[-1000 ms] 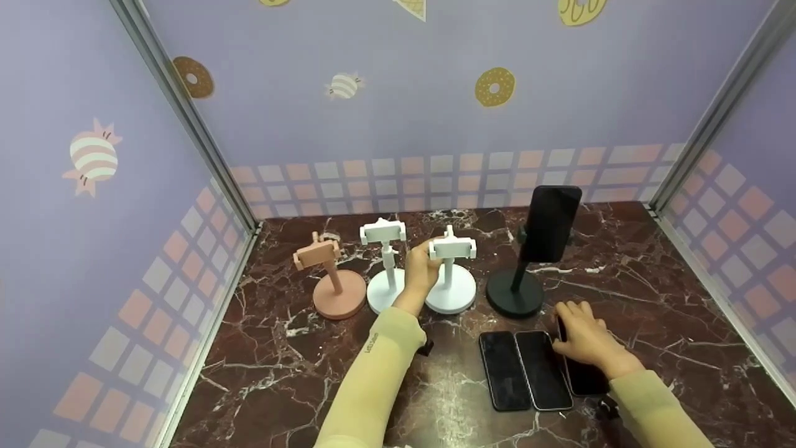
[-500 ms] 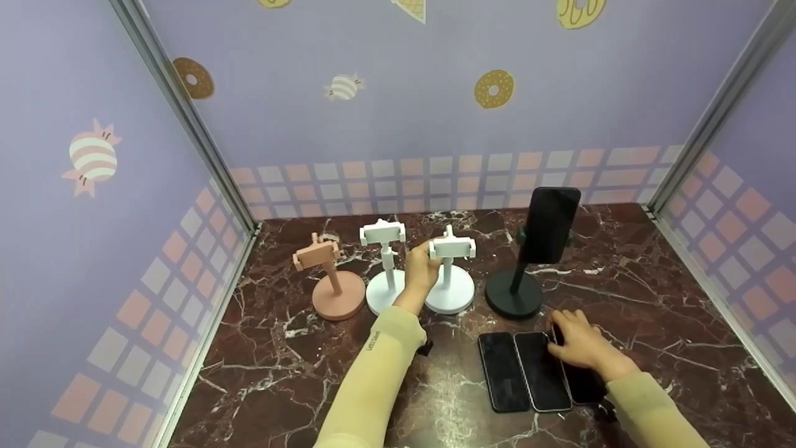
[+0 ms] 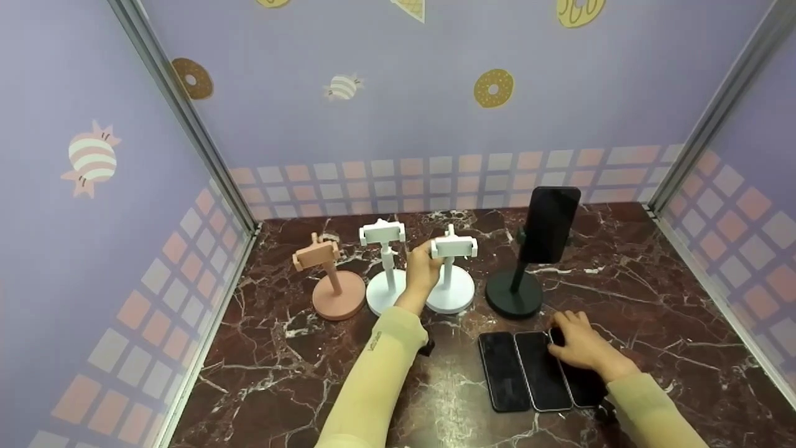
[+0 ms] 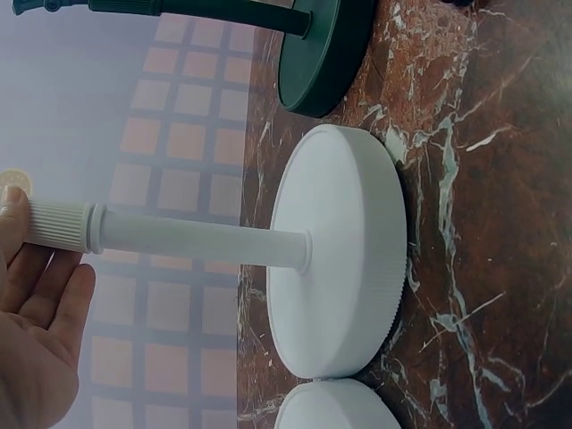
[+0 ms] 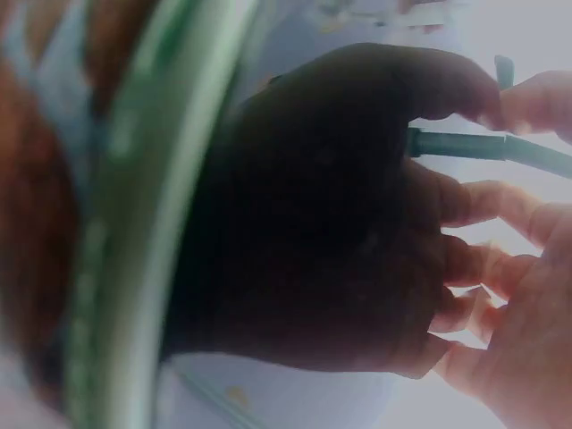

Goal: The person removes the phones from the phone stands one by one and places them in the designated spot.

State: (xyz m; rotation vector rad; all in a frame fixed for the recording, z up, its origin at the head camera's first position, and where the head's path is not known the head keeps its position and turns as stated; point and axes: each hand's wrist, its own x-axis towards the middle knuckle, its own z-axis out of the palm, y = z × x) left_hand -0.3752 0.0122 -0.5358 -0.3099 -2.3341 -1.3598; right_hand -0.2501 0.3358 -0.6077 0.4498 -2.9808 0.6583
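Note:
My left hand [image 3: 424, 269] grips the clamp head of the right white phone stand [image 3: 450, 274]. In the left wrist view, the thumb and fingers [image 4: 40, 295] lie at the ribbed collar of the white stand's stem [image 4: 201, 241]. Three dark phones lie flat side by side near the front. My right hand [image 3: 575, 345] rests on the rightmost phone [image 3: 584, 387], with its fingers curled over the far end. In the right wrist view, that dark phone [image 5: 313, 206] fills the frame with fingertips [image 5: 500, 237] round its edge.
A pink stand [image 3: 333, 277] and a second white stand [image 3: 384, 264] are left of my left hand. A black stand [image 3: 515, 292] holding a dark phone [image 3: 549, 224] is to the right. Purple walls close in the marble table [image 3: 653, 292] on three sides.
My right hand has shifted slightly left and nearer on the rightmost phone. My left hand stays on the white stand's clamp.

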